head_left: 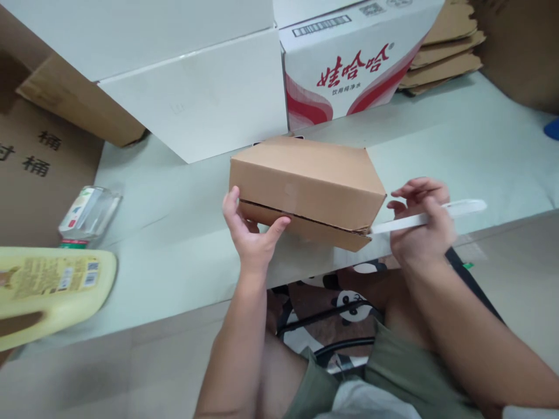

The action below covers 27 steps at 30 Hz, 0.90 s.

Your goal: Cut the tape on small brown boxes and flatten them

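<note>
A small brown cardboard box (301, 180) is tilted over the table's near part, with a dark seam along its front side. My left hand (253, 235) grips its left front edge, thumb on the front below the seam and fingers at the left corner. Right of the box, my right hand (421, 224) is closed around a long, slim white knife (465, 208). The knife's front end meets the box's right front corner, by the open end of the seam. I cannot make out whether its tip is inside the seam.
White cartons (196, 105) and a red-and-white water carton (349, 70) stand behind the box. Folded cardboard (449, 52) is stacked at the back right. On the left are a clear bottle (102, 212), a yellow jug (102, 285) and a large brown carton (48, 186). The table's front edge is close.
</note>
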Each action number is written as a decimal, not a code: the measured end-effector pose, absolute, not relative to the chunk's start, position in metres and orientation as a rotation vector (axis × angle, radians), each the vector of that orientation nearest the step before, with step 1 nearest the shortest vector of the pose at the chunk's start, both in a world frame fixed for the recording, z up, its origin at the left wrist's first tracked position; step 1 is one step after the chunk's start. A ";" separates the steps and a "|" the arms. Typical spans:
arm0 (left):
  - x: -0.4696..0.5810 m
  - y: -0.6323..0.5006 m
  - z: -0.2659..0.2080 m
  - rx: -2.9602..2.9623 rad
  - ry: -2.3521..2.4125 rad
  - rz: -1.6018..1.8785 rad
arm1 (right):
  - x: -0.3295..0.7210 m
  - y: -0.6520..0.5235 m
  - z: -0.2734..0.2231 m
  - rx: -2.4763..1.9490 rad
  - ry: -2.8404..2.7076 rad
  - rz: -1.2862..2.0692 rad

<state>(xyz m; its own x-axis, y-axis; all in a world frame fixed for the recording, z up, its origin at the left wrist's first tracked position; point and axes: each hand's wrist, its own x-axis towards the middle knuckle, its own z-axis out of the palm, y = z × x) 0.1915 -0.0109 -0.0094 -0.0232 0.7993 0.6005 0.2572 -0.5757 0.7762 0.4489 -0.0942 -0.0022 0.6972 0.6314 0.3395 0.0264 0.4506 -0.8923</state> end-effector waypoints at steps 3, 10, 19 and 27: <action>0.191 -0.012 -0.011 1.813 1.149 1.606 | 0.454 -0.093 0.012 -0.994 -0.577 0.507; 0.188 -0.004 -0.018 1.764 1.206 1.633 | 0.459 -0.097 0.024 -1.006 -0.473 0.572; 0.182 0.006 -0.013 1.665 1.138 1.836 | 0.461 -0.082 0.012 -1.115 -0.400 0.517; 0.192 -0.002 -0.010 1.650 1.227 1.819 | 0.433 -0.115 0.030 -0.818 -1.001 0.220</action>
<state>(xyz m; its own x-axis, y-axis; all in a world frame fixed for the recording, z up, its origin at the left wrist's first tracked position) 0.1920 -0.0023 -0.0098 -0.2283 0.7719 0.5933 0.2608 -0.5387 0.8011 0.4329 -0.1151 0.0304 0.5457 0.5162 0.6601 0.1918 0.6899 -0.6980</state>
